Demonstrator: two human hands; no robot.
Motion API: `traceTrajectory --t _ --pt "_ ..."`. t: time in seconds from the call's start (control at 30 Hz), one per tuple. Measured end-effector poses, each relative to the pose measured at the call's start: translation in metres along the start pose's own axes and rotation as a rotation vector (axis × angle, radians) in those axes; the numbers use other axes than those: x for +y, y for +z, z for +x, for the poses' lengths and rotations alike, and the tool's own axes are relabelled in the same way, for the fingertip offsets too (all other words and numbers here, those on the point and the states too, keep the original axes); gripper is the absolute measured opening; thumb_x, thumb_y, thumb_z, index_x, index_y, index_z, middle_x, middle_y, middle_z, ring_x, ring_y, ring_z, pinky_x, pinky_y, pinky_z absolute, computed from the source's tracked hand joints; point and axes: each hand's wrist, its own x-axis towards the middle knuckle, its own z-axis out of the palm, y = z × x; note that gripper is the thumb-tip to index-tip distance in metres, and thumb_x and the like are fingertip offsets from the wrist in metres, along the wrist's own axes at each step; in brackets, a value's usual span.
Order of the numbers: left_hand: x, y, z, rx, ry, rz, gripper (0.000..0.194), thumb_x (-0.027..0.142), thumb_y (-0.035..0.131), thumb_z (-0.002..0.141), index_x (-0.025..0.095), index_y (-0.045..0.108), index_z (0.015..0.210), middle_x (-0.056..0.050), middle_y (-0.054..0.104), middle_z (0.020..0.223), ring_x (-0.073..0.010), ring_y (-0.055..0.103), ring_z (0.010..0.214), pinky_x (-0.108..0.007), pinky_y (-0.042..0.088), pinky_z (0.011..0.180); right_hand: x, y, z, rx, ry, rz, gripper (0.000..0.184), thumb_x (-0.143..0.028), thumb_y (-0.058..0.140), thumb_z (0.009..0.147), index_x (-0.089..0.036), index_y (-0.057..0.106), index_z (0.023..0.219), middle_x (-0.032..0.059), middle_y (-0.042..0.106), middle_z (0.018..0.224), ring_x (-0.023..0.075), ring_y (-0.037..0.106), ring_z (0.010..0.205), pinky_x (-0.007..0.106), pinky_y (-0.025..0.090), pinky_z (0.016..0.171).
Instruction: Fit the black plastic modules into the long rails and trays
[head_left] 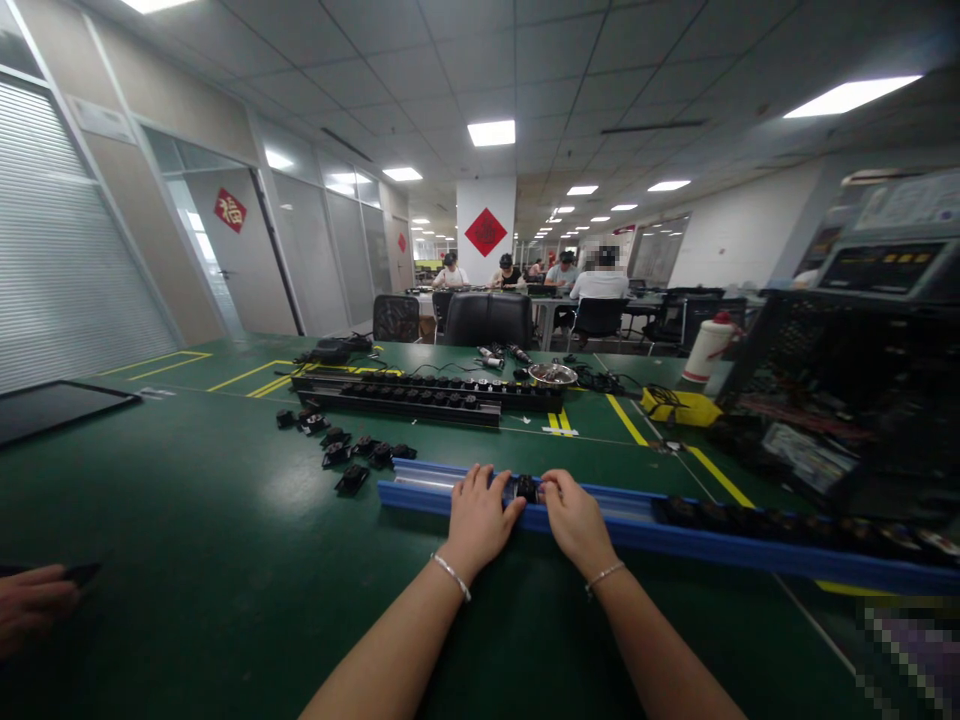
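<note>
A long blue channel rail (622,535) lies across the green table in front of me. A small round black part (527,488) sits in it between my hands. My left hand (484,515) rests over the rail with its fingers spread, the thumb close to the black part's left side. Curled fingers of my right hand (574,515) pinch the part's right side; their tips are partly hidden. Farther right, a row of dark parts (720,517) fills the channel. Several loose black parts (351,480) are scattered beyond the rail's left end.
Black rails (405,402) holding rows of parts lie farther back. Near them are a metal dish (553,374), a yellow tray (682,407) and a white bottle (709,348). At left, another person's hand (37,605) is by a dark object. An open equipment case (825,380) stands right.
</note>
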Motion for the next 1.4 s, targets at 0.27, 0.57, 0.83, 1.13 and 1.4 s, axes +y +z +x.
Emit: traceTrajectory --t 0.27,0.57,0.83,1.13,1.4 --pt "0.01 0.0 0.009 0.0 -0.069 -0.035 0.04 0.052 0.044 0.083 0.029 0.053 0.116 -0.005 0.052 0.127 -0.0275 0.039 0.121 -0.049 0.035 0.094 0.006 0.008 -0.001 -0.037 -0.088 0.119 0.027 -0.023 0.028 0.085 -0.019 0.053 0.094 0.0052 0.065 0.093 0.0136 0.061 0.089 0.025 0.044 0.08" --pt "0.01 -0.004 0.014 -0.049 -0.105 -0.064 0.034 0.049 0.05 0.082 0.03 0.056 0.109 -0.003 0.058 0.12 -0.0244 0.041 0.118 -0.045 0.032 0.093 0.013 0.008 -0.005 0.129 -0.283 -0.395 0.037 -0.026 0.033 0.086 -0.017 0.056 0.113 0.0084 0.056 0.124 0.0223 0.038 0.125 0.046 0.019 0.106" --pt "0.0 -0.006 0.016 -0.081 -0.097 -0.113 0.033 0.047 0.048 0.083 0.028 0.054 0.11 -0.003 0.059 0.12 -0.0235 0.042 0.12 -0.046 0.029 0.095 0.019 0.009 -0.007 0.082 -0.175 -0.595 0.045 -0.037 0.026 0.09 -0.024 0.052 0.124 0.0032 0.05 0.132 0.0245 0.035 0.127 0.053 0.013 0.105" --pt "-0.022 -0.012 0.018 -0.1 0.011 -0.116 0.034 0.045 0.048 0.084 0.024 0.053 0.11 -0.004 0.06 0.116 -0.0198 0.05 0.112 -0.037 0.031 0.097 0.015 0.007 -0.007 0.054 -0.151 -0.597 0.047 -0.038 0.023 0.09 -0.024 0.051 0.125 0.0037 0.049 0.133 0.0225 0.037 0.126 0.049 0.017 0.104" --pt "-0.043 -0.022 0.019 -0.12 0.018 -0.131 0.035 0.045 0.05 0.082 0.023 0.055 0.109 -0.004 0.061 0.114 -0.0202 0.053 0.107 -0.033 0.038 0.089 0.017 0.009 -0.006 0.081 -0.161 -0.591 0.045 -0.037 0.025 0.09 -0.025 0.053 0.123 0.0024 0.052 0.13 0.0217 0.039 0.124 0.046 0.02 0.103"
